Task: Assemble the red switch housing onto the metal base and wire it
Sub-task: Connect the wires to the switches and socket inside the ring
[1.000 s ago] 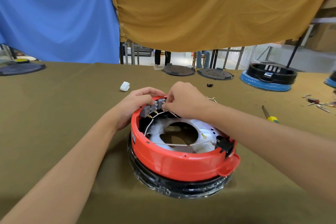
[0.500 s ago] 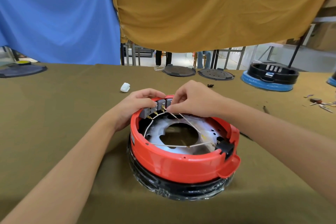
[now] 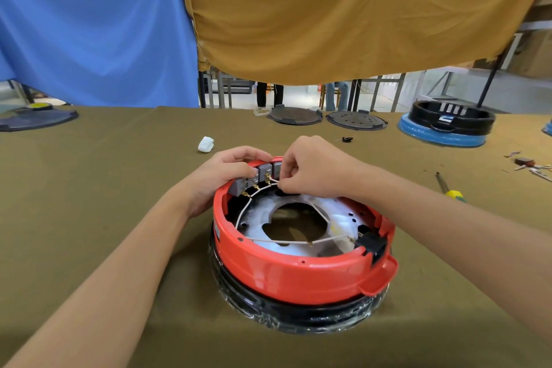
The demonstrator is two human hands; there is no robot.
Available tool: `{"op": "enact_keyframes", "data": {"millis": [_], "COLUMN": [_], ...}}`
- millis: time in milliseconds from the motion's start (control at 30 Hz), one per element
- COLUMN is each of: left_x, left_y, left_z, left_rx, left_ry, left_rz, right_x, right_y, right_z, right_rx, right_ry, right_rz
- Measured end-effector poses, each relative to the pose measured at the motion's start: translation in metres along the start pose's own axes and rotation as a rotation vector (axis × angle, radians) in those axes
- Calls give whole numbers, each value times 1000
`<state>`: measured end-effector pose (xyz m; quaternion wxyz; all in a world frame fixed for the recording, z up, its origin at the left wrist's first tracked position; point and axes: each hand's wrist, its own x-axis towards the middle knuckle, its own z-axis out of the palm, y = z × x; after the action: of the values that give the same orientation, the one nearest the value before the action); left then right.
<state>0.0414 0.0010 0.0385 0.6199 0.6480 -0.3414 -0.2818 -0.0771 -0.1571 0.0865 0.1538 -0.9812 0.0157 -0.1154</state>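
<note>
Housing (image 3: 301,275) of glossy red plastic, a round ring with a low wall and a small lip jutting from its near right side, sits on a black base wrapped in clear film (image 3: 298,317), in the middle of the table (image 3: 89,188) just in front of the person. Inside the ring lies a metal plate (image 3: 298,246) with a large irregular hole in its centre and small round holes near its edges; glare whitens much of it. Along the far wall of the ring stands a row of grey switch blocks (image 3: 264,172) with brass terminals below them. Thin pale wires (image 3: 286,241) run from those terminals around the inside of the ring, and one crosses the near part of the plate to a black connector (image 3: 372,243) set in a notch on the right wall.

The left hand (image 3: 221,179) curls over the far left rim, its fingers gripping the housing wall and the leftmost grey blocks. The right hand (image 3: 313,170) has its fingers bunched together, pinching a wire end just beside the right block; the exact contact is hidden by the fingertips.

On the olive cloth beyond the housing lies a small white wad (image 3: 206,144) and a tiny black part (image 3: 347,139). To the right rests a screwdriver with a yellow handle (image 3: 448,188), with scattered small parts (image 3: 528,164) further right. At the far edge are two dark round plates (image 3: 325,118) and a black ring on a blue base (image 3: 445,125).
</note>
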Motion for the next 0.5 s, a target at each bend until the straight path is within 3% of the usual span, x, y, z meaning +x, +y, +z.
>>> {"op": "enact_keyframes", "data": {"millis": [133,400,500], "left_x": [0,1,0], "left_y": [-1,-1,-1], "left_z": [-1,-1,-3], "left_rx": [-6,5,33], "left_ry": [-9,-43,-61], "left_rz": [1,62,85], "right_x": [-2,-4,-6], "right_y": [5,23,26], "right_z": [0,-5,1], "right_rx": [117,175,139], "right_ry": [-34,214,214], "right_rz": [3,91,112]}}
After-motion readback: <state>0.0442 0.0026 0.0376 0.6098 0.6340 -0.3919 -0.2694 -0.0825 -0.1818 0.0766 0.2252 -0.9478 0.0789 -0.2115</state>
